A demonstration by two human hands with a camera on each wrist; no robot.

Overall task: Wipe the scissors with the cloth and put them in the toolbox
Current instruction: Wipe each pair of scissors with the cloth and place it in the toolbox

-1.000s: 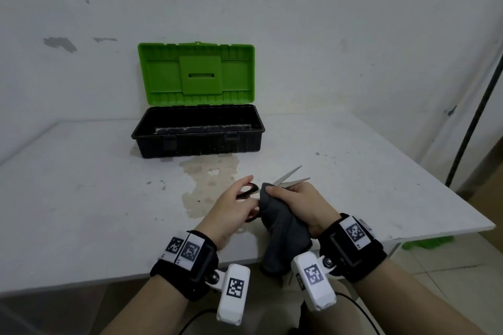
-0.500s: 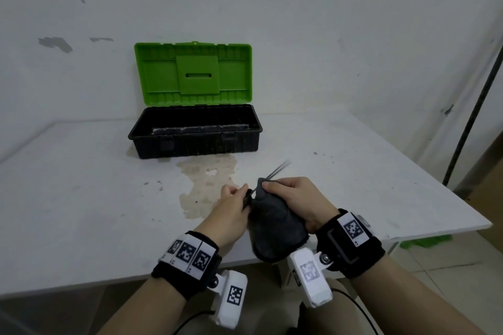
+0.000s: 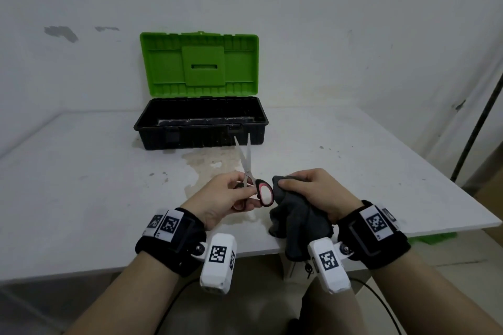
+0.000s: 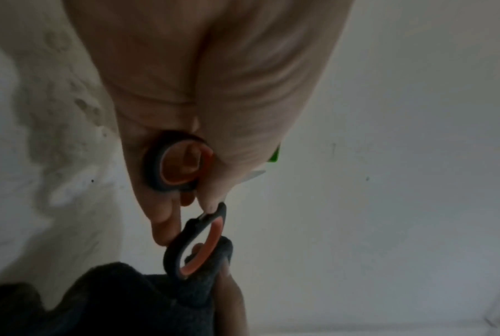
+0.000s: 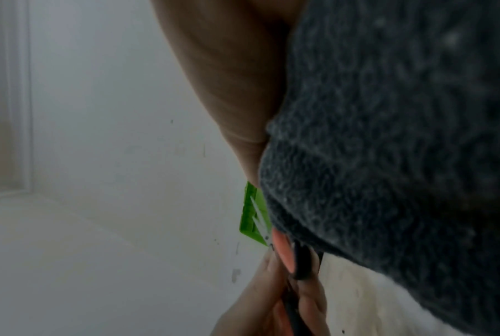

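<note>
Left hand (image 3: pixel 220 198) pinching scissors (image 3: pixel 251 179) handles | right hand (image 3: pixel 313 190) bunching cloth (image 3: pixel 296 223) | blades stiff, pointy, so stick to handles

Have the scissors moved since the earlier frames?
Yes. The scissors have swung out of the cloth; their blades now point away at the toolbox instead of rightward.

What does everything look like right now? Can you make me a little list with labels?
scissors: held up over the table, blades a little apart, tips pointing toward the toolbox
left hand: holds the scissors by the black and red handles
right hand: grips the dark grey cloth, beside the handles
toolbox: black, on the table, behind the hands
lid: green, standing open
table: white, stained in front of the toolbox
</note>
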